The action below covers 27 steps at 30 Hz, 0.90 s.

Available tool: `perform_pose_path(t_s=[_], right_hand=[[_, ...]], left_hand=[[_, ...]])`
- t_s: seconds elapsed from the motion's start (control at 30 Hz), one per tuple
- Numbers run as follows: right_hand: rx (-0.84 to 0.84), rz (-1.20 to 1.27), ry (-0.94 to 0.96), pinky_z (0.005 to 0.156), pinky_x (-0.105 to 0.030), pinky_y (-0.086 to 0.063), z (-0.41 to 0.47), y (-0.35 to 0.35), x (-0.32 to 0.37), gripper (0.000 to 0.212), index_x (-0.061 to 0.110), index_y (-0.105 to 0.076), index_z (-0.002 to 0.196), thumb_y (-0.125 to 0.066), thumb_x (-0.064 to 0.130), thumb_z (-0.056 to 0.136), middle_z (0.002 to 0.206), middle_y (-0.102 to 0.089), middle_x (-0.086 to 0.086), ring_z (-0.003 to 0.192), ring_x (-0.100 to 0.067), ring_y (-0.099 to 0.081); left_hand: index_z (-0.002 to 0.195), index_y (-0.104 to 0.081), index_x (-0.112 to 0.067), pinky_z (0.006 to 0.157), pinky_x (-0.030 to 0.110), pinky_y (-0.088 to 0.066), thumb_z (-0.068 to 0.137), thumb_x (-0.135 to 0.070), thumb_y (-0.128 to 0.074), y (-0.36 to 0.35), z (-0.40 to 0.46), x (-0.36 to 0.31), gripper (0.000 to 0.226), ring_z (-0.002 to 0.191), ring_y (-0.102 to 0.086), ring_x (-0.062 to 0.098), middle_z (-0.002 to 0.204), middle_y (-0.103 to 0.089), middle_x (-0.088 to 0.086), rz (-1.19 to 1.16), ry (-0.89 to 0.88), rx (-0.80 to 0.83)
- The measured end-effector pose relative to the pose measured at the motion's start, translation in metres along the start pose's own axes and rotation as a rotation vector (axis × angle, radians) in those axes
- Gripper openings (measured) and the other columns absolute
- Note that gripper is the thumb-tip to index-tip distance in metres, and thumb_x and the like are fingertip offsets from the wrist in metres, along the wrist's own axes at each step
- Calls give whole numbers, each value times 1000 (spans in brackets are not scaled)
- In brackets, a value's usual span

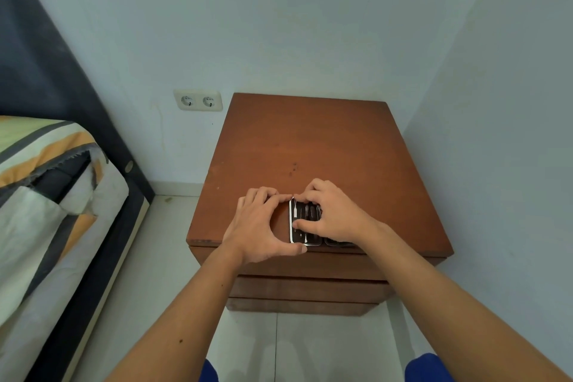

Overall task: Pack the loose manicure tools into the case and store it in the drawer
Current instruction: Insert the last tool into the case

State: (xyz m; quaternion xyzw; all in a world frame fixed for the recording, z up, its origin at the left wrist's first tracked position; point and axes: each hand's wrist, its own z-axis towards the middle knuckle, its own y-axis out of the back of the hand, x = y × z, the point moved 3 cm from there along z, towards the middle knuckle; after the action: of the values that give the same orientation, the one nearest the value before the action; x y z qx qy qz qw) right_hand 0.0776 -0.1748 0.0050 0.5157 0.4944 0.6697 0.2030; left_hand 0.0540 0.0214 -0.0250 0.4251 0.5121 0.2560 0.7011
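A small black manicure case (305, 237) with a shiny metal rim lies open near the front edge of a brown wooden nightstand (310, 139). Several silver tools show in its left half. My left hand (260, 226) holds the case's left edge, index finger at the far corner and thumb at the near corner. My right hand (331, 214) lies over the case, fingertips pressing on the tools; it hides the right half. Closed drawer fronts (310, 288) show below the top.
A bed (46, 195) with striped bedding and a dark headboard stands to the left. A double wall socket (198, 101) sits on the back wall. A wall runs close along the right. White floor tiles lie in front of the nightstand.
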Motion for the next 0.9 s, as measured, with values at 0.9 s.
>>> perform_pose_path(t_s=[0.9], right_hand=[[-117, 118, -259, 73, -14, -37, -50, 43, -71, 15, 29, -77, 110, -72, 24, 97, 93, -65, 22, 83, 3, -55]], left_hand=[[148, -53, -39, 109, 31, -29, 72, -76, -75, 1, 1, 6, 87, 125, -30, 3, 131, -44, -19, -86, -7, -17]])
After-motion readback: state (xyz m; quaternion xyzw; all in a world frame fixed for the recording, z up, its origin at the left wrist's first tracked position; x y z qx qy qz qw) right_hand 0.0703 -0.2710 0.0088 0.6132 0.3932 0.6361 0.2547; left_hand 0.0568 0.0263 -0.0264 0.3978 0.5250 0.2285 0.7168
